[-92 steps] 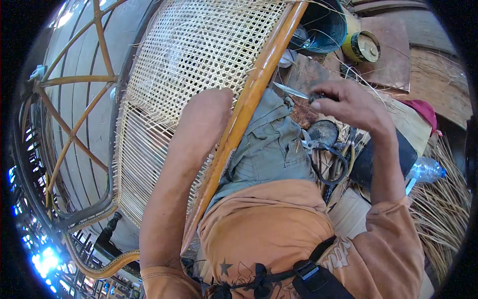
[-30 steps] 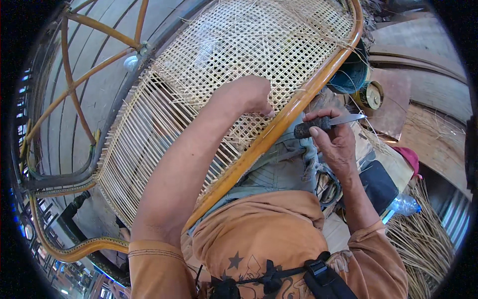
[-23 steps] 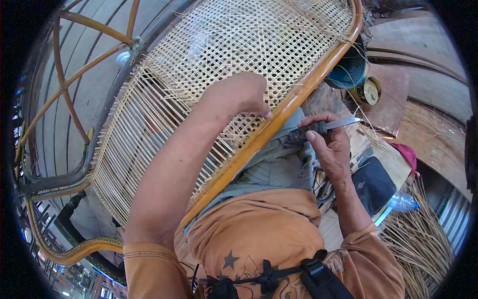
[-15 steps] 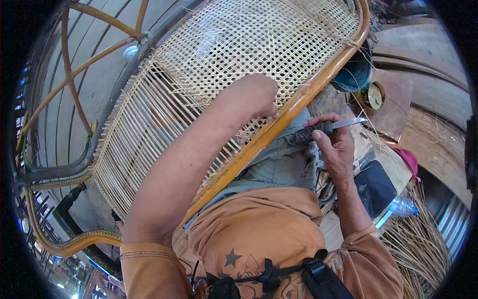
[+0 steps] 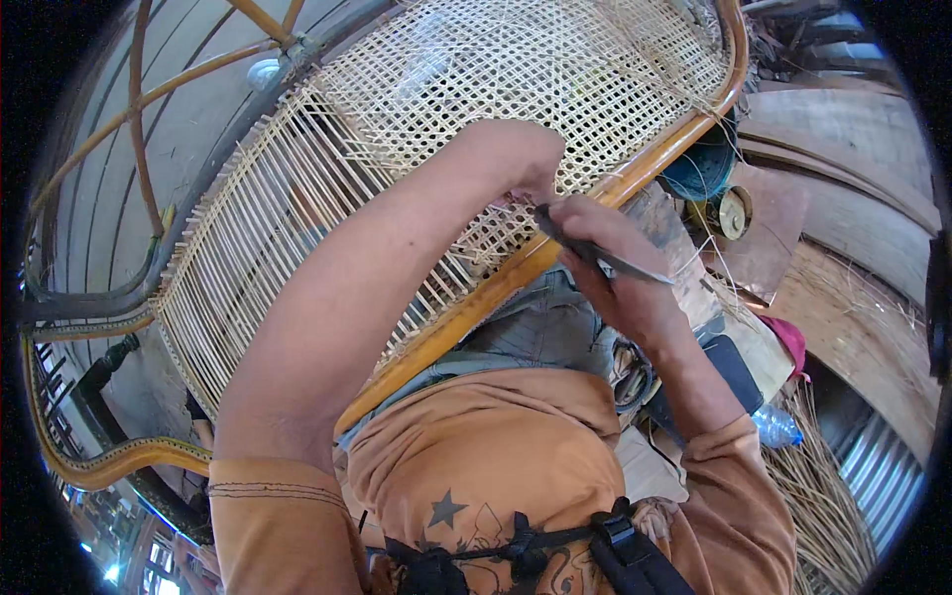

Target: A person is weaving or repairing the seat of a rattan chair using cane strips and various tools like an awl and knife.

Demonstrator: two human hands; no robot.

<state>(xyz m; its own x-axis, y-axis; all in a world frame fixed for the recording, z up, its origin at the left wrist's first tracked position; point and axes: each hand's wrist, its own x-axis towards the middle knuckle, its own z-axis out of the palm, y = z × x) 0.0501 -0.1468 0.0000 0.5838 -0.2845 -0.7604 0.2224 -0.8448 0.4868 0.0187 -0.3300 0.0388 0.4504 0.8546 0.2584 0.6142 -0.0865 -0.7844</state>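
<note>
I moved the right hand (image 5: 615, 256) up to the wooden rail (image 5: 486, 294), close beside the left hand (image 5: 524, 164). I turned its knife (image 5: 598, 252), too: the blade (image 5: 640, 271) had pointed right and a bit up, but now it slanted down.

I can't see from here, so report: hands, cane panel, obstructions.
Right hand gripping knife. Left hand at cane panel, grip unclear. Panel part open lattice, part parallel strands. Left forearm covers some strands.

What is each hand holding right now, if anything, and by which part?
The right hand holds a knife by its dark handle. The left hand is at the woven cane; whether it grips anything cannot be told.
</note>
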